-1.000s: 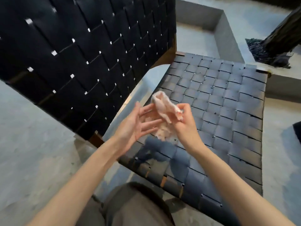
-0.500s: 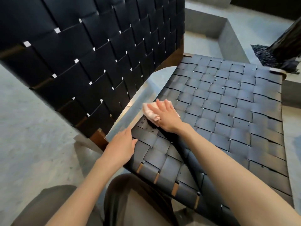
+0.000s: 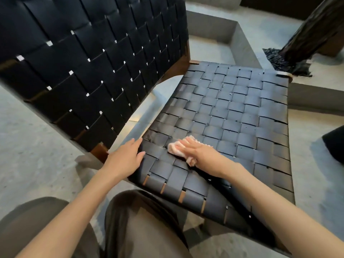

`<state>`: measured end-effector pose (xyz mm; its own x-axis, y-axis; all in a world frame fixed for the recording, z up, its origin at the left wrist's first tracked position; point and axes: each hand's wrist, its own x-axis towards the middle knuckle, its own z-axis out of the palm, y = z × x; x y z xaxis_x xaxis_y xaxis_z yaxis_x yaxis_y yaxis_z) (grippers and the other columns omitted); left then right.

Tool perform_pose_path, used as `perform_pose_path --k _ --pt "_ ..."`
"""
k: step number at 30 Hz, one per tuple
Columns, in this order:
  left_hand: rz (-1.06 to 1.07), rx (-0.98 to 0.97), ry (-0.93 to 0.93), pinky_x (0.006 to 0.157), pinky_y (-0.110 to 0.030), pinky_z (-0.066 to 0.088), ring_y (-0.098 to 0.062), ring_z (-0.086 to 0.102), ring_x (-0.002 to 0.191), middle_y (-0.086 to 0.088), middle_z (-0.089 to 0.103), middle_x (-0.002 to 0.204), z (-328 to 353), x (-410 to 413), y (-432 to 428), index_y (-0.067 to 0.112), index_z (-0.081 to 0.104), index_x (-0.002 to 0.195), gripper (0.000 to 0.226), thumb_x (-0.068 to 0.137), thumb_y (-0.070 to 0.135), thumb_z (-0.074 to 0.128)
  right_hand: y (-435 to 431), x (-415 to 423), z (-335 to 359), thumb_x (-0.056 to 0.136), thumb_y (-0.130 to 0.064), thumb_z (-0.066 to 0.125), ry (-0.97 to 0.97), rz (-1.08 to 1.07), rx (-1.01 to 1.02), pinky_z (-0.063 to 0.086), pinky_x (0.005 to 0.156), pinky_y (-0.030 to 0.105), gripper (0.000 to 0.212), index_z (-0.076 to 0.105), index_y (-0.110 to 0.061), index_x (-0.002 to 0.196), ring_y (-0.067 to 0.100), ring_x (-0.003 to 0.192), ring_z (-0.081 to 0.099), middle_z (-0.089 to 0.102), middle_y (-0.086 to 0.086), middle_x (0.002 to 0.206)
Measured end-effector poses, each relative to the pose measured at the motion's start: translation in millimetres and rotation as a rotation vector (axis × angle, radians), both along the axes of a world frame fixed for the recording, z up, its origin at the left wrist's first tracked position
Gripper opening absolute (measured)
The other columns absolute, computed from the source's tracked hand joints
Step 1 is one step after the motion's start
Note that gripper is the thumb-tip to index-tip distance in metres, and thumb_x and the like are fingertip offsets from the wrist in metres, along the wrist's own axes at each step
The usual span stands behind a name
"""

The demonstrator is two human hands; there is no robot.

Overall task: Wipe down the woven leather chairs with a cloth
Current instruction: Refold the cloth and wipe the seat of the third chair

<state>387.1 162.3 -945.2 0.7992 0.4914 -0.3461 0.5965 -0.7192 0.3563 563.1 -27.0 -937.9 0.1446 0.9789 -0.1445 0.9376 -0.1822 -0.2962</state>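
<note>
- Pressing cloth (image 3: 174,148) under right hand (image 3: 201,155), fingers seemingly flat.
- Resting left hand (image 3: 126,158), relaxed, empty, on seat (image 3: 242,112) edge.
- Facing unwiped weave stretching ahead-right of right hand.

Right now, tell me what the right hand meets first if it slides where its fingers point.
The right hand meets only woven seat up to its rear edge; beyond the gap, probably the backrest. It likely misses the left hand.

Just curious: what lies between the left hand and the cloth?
Only a bare stretch of woven seat separates the left hand from the cloth, per the head view.
</note>
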Motion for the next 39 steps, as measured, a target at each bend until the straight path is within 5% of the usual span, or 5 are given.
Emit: perform_pose_path --k 7,11,27,35,39 --pt "-0.033 0.040 0.137 0.089 -0.038 0.051 -0.021 0.060 0.104 -0.006 0.062 0.118 4 1 2 0.014 0.049 0.126 0.038 0.100 0.041 0.042 -11 -4 0 0.079 -0.006 0.034 -0.073 -0.009 0.011 0.025 0.109 0.042 0.059 0.050 0.000 0.135 0.043 0.121 0.048 0.054 0.023 0.132" --pt "-0.120 0.085 0.174 0.086 -0.035 0.050 -0.019 0.058 0.101 -0.003 0.056 0.117 5 -1 -5 0.014 0.052 0.118 0.033 0.101 0.040 0.039 49 -7 -21 0.090 0.004 0.041 -0.023 -0.050 -0.084 -0.004 0.117 0.032 0.068 0.023 -0.016 0.152 0.027 0.149 0.007 0.015 0.008 0.160" --pt "-0.200 0.176 0.095 0.101 -0.036 0.044 -0.015 0.033 0.141 0.009 0.018 0.160 16 -45 -18 0.029 0.020 0.153 0.059 0.100 0.054 0.029 94 -5 -38 0.102 -0.031 0.037 0.053 -0.002 0.040 0.034 0.108 0.044 0.044 0.035 -0.029 0.146 0.024 0.134 0.033 0.037 0.000 0.148" --pt "-0.262 0.161 0.138 0.104 -0.037 0.043 -0.015 0.029 0.142 0.007 0.014 0.161 18 -57 -19 0.029 0.014 0.154 0.077 0.090 0.062 0.042 139 -5 -53 0.088 -0.070 0.016 -0.130 -0.039 -0.148 0.014 0.115 0.056 0.064 0.025 -0.045 0.146 0.044 0.139 0.017 0.025 0.012 0.155" --pt "-0.256 0.213 0.121 0.102 -0.034 0.045 -0.013 0.031 0.142 0.006 0.012 0.162 13 -60 -21 0.029 0.009 0.155 0.076 0.092 0.060 0.040 152 -15 -50 0.100 -0.025 0.027 -0.055 -0.030 -0.143 0.030 0.111 0.046 0.040 0.057 -0.030 0.126 0.034 0.132 0.036 0.047 0.010 0.140"
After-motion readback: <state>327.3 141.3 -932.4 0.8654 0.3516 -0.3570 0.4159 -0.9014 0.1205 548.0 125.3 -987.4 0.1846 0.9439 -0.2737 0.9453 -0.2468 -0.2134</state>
